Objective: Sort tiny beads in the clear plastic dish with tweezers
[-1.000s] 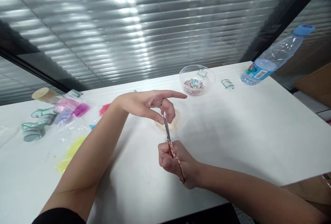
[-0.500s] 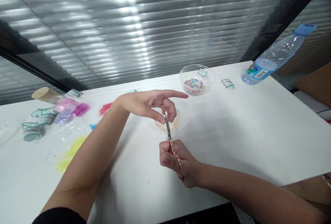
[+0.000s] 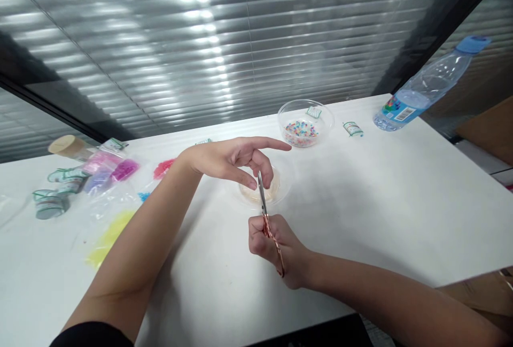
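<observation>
My right hand is closed around a pair of scissors with copper-coloured handles. Their narrow silver blades point up and away from me, close together. The tips reach between the thumb and curled fingers of my left hand. That hand's index finger stretches to the right while the others bend inward; anything held there is too fine to make out. Beneath it, partly covered, a clear shallow dish stands on the white table with something pale beige in it.
A clear bowl of multicoloured beads stands at the back. To its right are a small labelled packet and a water bottle. At left lie bags of yellow beads and purple beads, small labelled containers and a cork-topped jar.
The scissors and my right hand have shifted very slightly to the right. My left hand stays almost in place.
</observation>
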`<act>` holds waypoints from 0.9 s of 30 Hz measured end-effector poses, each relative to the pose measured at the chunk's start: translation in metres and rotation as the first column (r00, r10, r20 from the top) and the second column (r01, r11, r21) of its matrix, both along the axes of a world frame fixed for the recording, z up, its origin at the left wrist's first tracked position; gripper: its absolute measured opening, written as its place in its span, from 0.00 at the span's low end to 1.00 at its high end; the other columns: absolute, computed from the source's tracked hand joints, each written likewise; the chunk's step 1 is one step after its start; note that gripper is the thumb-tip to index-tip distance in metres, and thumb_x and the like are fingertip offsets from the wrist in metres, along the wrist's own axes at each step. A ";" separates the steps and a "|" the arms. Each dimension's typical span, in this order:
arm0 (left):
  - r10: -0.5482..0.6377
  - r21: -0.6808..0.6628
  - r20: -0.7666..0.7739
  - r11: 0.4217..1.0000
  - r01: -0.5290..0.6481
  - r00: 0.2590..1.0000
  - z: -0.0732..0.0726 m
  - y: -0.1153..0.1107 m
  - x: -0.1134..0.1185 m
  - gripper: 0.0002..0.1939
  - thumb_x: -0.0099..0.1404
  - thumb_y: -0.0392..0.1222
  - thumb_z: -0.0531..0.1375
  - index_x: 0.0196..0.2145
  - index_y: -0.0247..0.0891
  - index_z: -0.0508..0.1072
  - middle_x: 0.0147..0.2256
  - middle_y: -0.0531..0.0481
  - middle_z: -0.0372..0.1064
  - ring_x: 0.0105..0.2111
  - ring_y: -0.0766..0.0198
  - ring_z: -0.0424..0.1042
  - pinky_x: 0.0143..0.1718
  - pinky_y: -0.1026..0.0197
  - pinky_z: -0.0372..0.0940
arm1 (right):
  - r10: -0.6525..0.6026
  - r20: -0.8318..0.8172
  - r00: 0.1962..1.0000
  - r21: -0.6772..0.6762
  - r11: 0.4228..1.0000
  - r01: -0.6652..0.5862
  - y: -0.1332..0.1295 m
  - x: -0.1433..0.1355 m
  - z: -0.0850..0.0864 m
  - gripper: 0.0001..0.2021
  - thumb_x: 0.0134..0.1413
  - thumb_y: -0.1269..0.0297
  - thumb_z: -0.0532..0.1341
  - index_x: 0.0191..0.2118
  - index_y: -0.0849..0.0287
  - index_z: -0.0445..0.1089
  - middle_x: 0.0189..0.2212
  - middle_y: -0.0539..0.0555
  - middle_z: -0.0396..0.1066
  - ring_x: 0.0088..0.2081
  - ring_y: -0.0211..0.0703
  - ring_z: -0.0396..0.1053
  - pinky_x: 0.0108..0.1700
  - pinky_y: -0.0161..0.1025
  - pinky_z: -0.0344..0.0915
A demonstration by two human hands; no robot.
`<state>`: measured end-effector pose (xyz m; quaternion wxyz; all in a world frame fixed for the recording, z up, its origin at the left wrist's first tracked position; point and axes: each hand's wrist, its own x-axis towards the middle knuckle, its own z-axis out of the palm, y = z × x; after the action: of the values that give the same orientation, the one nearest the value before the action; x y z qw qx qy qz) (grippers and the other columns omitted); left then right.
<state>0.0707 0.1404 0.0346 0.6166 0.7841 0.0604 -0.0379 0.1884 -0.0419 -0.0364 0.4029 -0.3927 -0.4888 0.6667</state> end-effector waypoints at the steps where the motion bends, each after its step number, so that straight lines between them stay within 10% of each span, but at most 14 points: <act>1: -0.004 -0.008 0.005 1.000 0.004 1.000 0.000 0.000 0.000 0.42 0.60 0.43 0.67 0.67 0.42 0.52 0.37 0.45 0.77 0.40 0.59 0.77 0.43 0.58 0.68 | 0.002 -0.004 1.000 -0.002 1.000 -0.002 0.000 0.000 0.000 0.33 0.44 0.26 0.56 0.20 0.55 0.50 0.16 0.43 0.46 0.22 0.32 0.42 0.24 0.35 0.40; 27: 0.032 0.000 0.074 0.999 -0.032 0.997 -0.001 -0.003 0.003 0.43 0.57 0.44 0.69 0.65 0.39 0.56 0.33 0.47 0.77 0.35 0.60 0.77 0.40 0.57 0.69 | -0.023 -0.038 0.999 -0.048 0.999 0.022 -0.001 -0.001 0.001 0.34 0.43 0.27 0.58 0.19 0.56 0.50 0.15 0.41 0.45 0.20 0.30 0.42 0.22 0.34 0.41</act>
<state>0.0741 0.1376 0.0340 0.6183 0.7844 0.0501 0.0010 0.1871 -0.0424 -0.0358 0.4101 -0.3950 -0.4605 0.6810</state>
